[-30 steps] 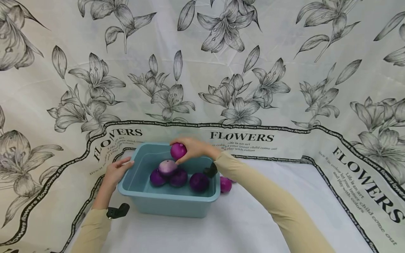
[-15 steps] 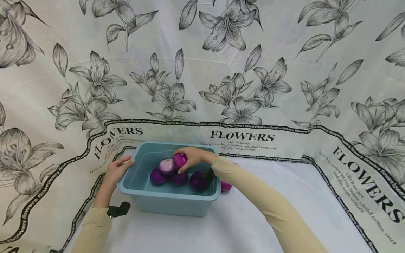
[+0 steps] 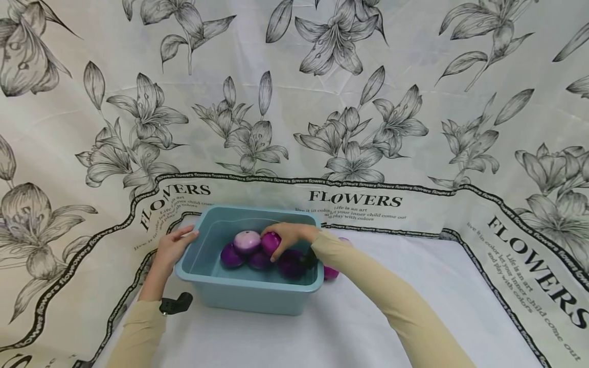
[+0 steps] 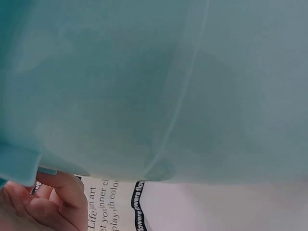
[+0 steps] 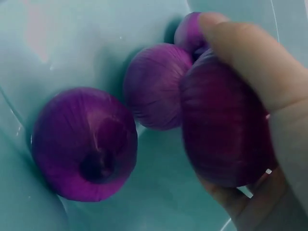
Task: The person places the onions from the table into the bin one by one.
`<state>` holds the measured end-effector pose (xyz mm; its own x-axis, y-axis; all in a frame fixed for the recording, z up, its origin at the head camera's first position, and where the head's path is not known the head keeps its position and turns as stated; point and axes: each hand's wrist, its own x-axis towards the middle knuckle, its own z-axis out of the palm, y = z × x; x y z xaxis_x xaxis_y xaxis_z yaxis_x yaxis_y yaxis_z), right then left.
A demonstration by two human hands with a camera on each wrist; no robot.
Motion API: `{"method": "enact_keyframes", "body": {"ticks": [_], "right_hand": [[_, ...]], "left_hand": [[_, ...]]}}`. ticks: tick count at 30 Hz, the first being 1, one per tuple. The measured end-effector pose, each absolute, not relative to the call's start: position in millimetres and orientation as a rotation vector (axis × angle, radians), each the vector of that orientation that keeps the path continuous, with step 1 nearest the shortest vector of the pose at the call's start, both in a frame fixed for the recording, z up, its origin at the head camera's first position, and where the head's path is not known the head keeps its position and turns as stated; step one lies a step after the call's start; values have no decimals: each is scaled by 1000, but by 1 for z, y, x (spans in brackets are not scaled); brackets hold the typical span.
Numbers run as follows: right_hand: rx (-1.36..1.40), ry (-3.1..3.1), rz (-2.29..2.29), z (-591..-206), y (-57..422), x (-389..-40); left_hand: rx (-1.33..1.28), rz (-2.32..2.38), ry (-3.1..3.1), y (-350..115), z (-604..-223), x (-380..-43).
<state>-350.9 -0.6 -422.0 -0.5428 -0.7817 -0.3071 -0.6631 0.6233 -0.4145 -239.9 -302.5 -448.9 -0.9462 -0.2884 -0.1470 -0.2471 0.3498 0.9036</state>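
Observation:
A light-blue plastic basin [image 3: 250, 299] stands on the white cloth with several red onions inside. My right hand [image 3: 291, 236] is down in it and grips a red onion [image 5: 226, 122], thumb on one side and fingers on the other. Near that onion lie a paler onion [image 3: 247, 242] and two darker onions, one of them a dark onion [image 3: 231, 256] at the left. Another onion [image 5: 86, 144] sits apart by the basin's right end, partly under my wrist. My left hand [image 3: 172, 249] holds the basin's left rim; its fingers [image 4: 60, 195] curl under the edge.
More onions [image 3: 330, 273] lie on the white cloth [image 3: 368, 306] just right of the basin, partly hidden by my right forearm. Behind rises a flower-printed curtain [image 3: 294, 128], close to the basin's back edge.
My right hand has lowered the onion into the basin, moving slightly right and toward me, from above the back rim to beside the other onions. My left hand has stayed on the rim.

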Motion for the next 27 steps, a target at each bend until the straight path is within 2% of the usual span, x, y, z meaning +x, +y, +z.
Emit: {"method": "enact_keyframes", "body": {"ticks": [10,27], "right_hand": [[-1176,2388,-180,-431,-2,-357],[-1226,2403,-4,-426,-2,-353]], "left_hand": [[499,-1757,-2548,-304,-449,-239],[526,-1761,-2545,-302,-447,-240]]}}
